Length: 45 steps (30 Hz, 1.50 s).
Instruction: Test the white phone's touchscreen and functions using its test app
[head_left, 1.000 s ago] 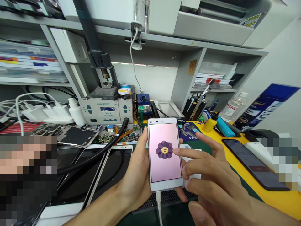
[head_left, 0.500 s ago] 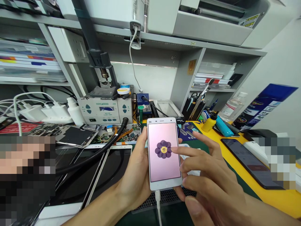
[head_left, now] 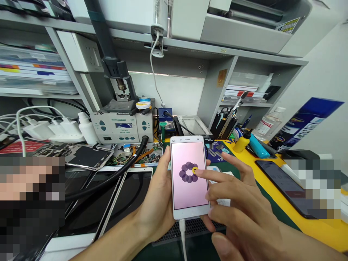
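Note:
A white smartphone (head_left: pixel 189 213) is held upright and slightly tilted by my left hand (head_left: pixel 156 203), thumb along its left edge and fingertips showing past its right edge. Its lit pink screen shows a ring of dark purple circles with a yellow dot at the upper right of the ring. My right hand (head_left: pixel 244 206) is in front of the phone's right side, fingers spread, index fingertip at the yellow dot. A white cable (head_left: pixel 183 235) is plugged into the phone's bottom edge.
Behind the phone stand a grey hot-air station (head_left: pixel 122 127) and a tray of circuit boards (head_left: pixel 146 154). A thick black hose (head_left: pixel 108 183) crosses larger devices at left. On the yellow right side lie a dark phone (head_left: pixel 285 188), a yellow bottle (head_left: pixel 241 142) and a clear bottle (head_left: pixel 270 123).
On the screen, the yellow centre has moved up and right onto the purple ring, leaving the middle plain pink. My right hand has shifted slightly left; my left hand keeps its hold.

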{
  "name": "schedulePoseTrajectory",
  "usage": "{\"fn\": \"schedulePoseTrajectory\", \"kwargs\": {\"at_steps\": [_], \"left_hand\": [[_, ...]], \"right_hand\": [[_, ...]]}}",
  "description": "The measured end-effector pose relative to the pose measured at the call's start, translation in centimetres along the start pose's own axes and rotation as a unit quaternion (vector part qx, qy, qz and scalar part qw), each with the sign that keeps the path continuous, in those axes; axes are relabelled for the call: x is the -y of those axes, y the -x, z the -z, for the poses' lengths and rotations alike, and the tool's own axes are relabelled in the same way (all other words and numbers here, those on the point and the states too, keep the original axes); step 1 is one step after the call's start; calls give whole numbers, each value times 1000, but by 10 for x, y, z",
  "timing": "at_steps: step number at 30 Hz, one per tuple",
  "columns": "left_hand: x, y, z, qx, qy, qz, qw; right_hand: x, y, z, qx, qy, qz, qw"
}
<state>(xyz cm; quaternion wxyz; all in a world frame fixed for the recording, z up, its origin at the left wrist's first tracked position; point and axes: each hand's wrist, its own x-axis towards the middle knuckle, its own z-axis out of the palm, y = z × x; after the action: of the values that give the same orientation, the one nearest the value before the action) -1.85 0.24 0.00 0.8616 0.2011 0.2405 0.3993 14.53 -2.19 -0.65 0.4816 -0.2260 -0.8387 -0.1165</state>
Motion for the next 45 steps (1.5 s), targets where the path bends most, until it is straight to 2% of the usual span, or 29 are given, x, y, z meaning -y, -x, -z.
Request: {"fn": "schedulePoseTrajectory", "kwargs": {"at_steps": [5,9,21,27,34,41,45], "left_hand": [[-1,-1,0,-7,-15,1,1000],[-1,-2,1,-22,-32,4,999],[1,-2,2,24,-11,-4,1000],[0,-1,1,7,-7,0,1000],[0,-1,1,17,-5,1,1000],[1,0,1,28,3,1,1000],[0,-2,2,17,-4,1,1000]], "right_hand": [[-6,-3,14,45,4,22,999],[-4,-3,15,42,7,14,999],[0,-3,5,18,0,0,1000],[4,-1,-2,-1,-6,-11,1000],[7,-2,0,9,-7,-15,1000],[2,-1,-5,-6,-10,-6,1000],[3,-2,0,33,-12,15,999]]}}
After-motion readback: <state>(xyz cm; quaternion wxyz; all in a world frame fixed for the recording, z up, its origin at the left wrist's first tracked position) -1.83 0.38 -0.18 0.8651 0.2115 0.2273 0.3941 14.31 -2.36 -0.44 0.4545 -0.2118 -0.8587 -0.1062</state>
